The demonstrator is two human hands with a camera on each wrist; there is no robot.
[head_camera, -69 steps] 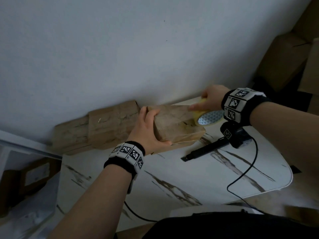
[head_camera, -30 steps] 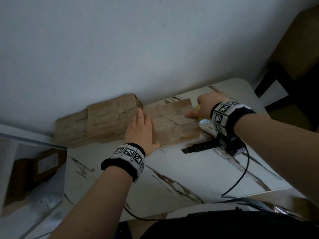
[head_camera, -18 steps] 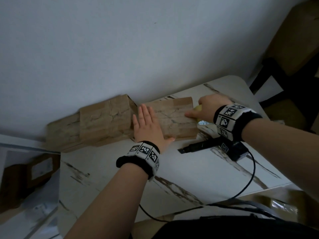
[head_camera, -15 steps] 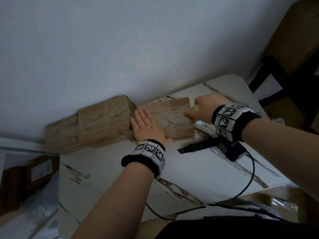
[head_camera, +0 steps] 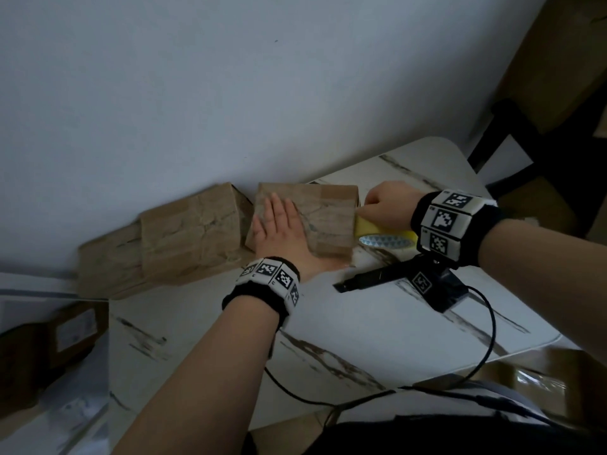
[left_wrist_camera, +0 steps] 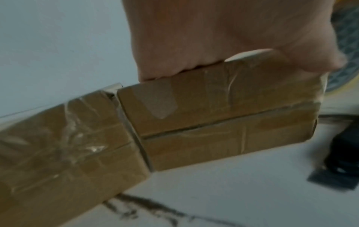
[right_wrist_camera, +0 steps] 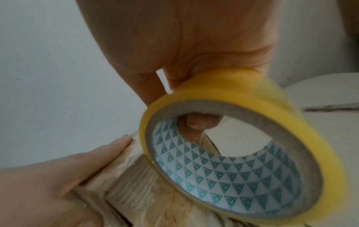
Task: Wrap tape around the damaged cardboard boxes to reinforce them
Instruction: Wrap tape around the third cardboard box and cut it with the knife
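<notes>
Head view, three boxes [head_camera: 307, 221], one tape roll [head_camera: 384, 236]

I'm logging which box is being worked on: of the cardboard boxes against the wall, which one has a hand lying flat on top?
The right-hand box, beside the yellow tape roll: the left hand presses flat on it. The boxes to its left are untouched.

Three taped cardboard boxes [head_camera: 307, 221] stand in a row on the bench [head_camera: 377, 326], though the dim far-left one may be two. One yellow tape roll [head_camera: 386, 236]. One black device [head_camera: 437, 284]. Two hands.
</notes>
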